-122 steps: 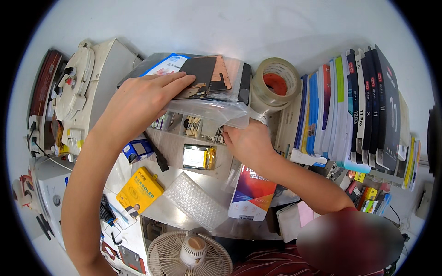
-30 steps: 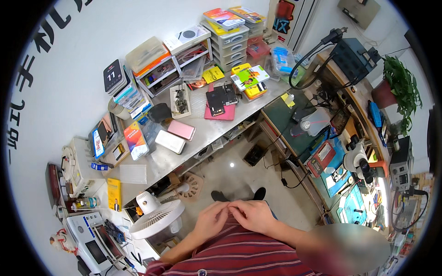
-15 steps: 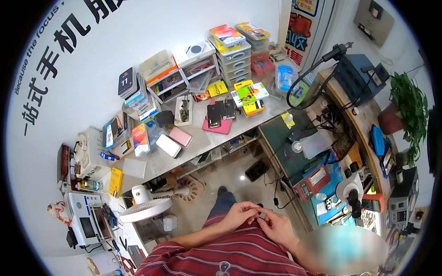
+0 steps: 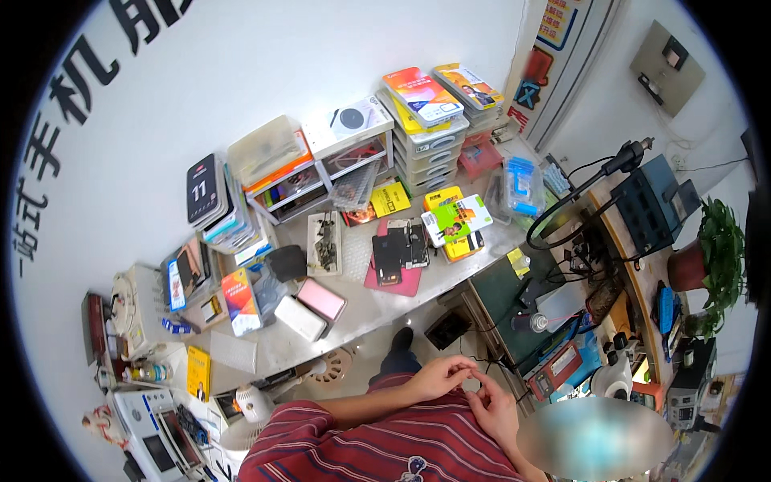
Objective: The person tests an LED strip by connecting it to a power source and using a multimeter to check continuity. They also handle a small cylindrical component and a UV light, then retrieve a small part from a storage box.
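My left hand [image 4: 442,377] and my right hand [image 4: 492,406] meet low in front of my striped red shirt [image 4: 373,434], their fingers curled and touching at the tips. Whatever is between the fingers, if anything, is too small to make out. Beyond them, on the long metal bench [image 4: 377,313], lie a white case [image 4: 300,316], a pink case [image 4: 322,297], dark opened phones [image 4: 389,255] on a pink mat [image 4: 389,283], and yellow and green packages [image 4: 456,221].
Drawer units [image 4: 426,157] and box stacks line the wall. At right are a green-matted workbench [image 4: 506,317], a microscope [image 4: 614,373], a hose stand [image 4: 650,217] and a plant [image 4: 715,249]. A fan [image 4: 245,406] and a printer-like machine [image 4: 148,434] stand at lower left.
Both hands left the bench on the left and came together at my body. The view swung round toward the right-hand workbench, and my leg moved forward with a step.
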Demonstrator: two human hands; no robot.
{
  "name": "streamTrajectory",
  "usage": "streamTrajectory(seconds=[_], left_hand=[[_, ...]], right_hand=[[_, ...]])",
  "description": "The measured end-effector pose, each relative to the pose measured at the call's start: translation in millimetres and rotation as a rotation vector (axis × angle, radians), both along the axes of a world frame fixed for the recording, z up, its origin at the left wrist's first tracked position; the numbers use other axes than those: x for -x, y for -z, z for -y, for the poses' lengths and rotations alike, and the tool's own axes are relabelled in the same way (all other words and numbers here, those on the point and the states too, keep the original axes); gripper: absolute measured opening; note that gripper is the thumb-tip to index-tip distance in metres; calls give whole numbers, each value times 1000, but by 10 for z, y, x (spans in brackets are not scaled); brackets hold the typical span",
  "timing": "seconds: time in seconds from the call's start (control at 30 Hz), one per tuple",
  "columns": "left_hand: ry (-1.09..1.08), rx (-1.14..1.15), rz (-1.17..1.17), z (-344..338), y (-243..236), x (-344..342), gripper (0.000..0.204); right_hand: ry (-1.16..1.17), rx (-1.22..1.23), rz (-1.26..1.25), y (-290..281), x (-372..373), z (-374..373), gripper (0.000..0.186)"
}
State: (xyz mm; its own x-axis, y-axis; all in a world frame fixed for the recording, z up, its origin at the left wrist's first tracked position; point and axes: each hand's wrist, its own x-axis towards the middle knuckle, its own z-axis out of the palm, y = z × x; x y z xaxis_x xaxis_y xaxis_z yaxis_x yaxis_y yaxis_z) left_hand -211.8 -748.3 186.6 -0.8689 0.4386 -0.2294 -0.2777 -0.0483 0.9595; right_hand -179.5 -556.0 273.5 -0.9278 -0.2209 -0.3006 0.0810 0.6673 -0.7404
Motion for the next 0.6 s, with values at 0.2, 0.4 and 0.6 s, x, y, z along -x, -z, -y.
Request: streamTrajectory(seconds=[0.2, 0.4, 0.6], left_hand=[[30, -29, -211, 383, 121, 458, 15], [150, -126, 266, 443, 328, 714, 16], [152, -21, -259, 510, 252, 872, 21]], right_hand=[[33, -77, 27, -114, 367, 502, 47], [138, -94, 54, -64, 527, 718, 44], [145, -140, 80, -113, 700, 801, 42]])
